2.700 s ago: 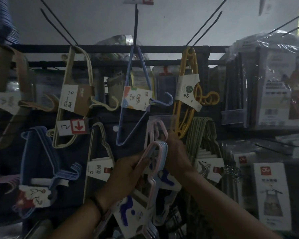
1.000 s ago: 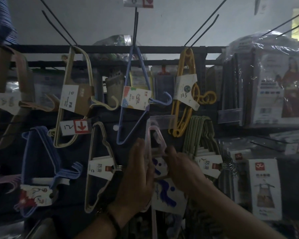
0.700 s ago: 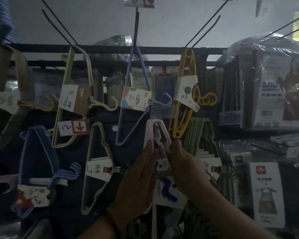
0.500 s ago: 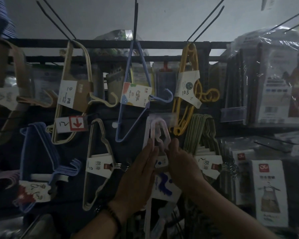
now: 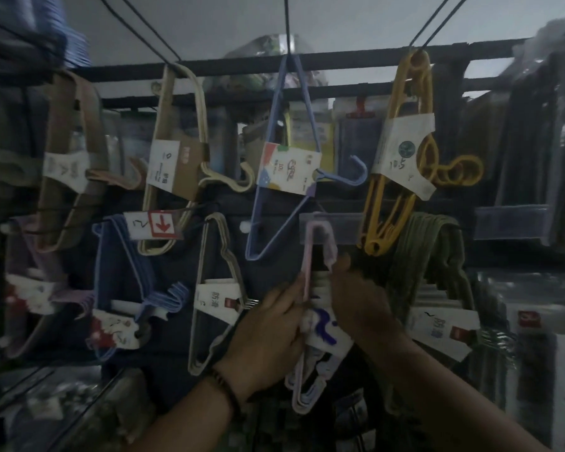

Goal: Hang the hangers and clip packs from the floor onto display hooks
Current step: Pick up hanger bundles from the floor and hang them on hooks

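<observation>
Head view: your pink hanger pack hangs in the middle of the rack. Its top corner is tucked up behind a clear price strip; the hook it sits on is hidden, so you cannot tell how far on it is. The rest of the pack drops down between your two hands.

Your left hand is on the pack's left side. Its fingers are bent round the pink bar and the edge of the white paper label with blue marks. A dark bracelet sits on that wrist.

Your right hand is on the pack's right side, higher up. Its fingertips pinch the pink corner just below the strip, and the back of the hand covers part of the label.

A beige hanger pack hangs just left of your left hand. Green hangers hang just right of your right hand. Blue hangers and yellow hangers hang above. The whole frame is dim and slightly blurred.
</observation>
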A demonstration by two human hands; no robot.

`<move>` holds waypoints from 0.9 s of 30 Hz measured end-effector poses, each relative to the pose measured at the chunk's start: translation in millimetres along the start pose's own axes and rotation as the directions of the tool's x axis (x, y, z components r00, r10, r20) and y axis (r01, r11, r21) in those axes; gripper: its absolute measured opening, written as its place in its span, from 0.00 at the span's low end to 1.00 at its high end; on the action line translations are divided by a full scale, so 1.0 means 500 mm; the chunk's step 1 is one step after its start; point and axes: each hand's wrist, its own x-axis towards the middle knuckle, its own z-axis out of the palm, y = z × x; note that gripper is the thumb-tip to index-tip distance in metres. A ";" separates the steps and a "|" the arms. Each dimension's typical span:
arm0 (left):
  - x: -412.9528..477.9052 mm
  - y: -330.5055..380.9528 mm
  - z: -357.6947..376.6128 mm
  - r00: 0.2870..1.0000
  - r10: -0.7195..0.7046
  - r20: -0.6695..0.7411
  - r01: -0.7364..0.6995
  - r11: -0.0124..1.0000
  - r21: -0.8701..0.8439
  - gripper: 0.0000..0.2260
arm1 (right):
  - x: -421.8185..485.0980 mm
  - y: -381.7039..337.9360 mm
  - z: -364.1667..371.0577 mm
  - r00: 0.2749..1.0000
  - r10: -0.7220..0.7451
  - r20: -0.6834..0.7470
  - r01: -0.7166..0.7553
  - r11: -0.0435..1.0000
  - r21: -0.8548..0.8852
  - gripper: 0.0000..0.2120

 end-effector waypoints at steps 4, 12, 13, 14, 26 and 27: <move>-0.085 0.028 -0.045 0.989 -0.138 0.061 0.138 0.990 -0.003 0.16 | -0.028 -0.002 0.007 0.964 0.187 -0.190 -0.126 0.948 0.293 0.18; -0.537 0.094 -0.097 0.671 -0.620 0.407 0.581 0.781 0.231 0.16 | -0.307 -0.255 0.006 0.943 -0.332 -0.025 0.259 0.685 0.681 0.06; -0.620 0.114 -0.099 0.597 -0.705 0.382 0.666 0.702 0.253 0.19 | -0.350 -0.305 0.015 0.878 -0.475 0.053 0.308 0.647 0.697 0.07; -0.704 0.133 -0.106 0.491 -0.775 0.398 0.742 0.612 0.274 0.21 | -0.395 -0.355 0.028 0.793 -0.599 0.107 0.357 0.600 0.716 0.07; -1.546 0.464 -0.400 -0.184 -0.941 0.283 0.898 -0.044 0.438 0.20 | -1.095 -0.914 -0.031 -0.126 -0.927 0.354 0.347 0.293 0.891 0.13; -1.591 0.488 -0.417 -0.262 -0.914 0.311 0.897 -0.112 0.428 0.19 | -1.147 -0.949 -0.046 -0.192 -0.912 0.363 0.333 0.288 0.898 0.13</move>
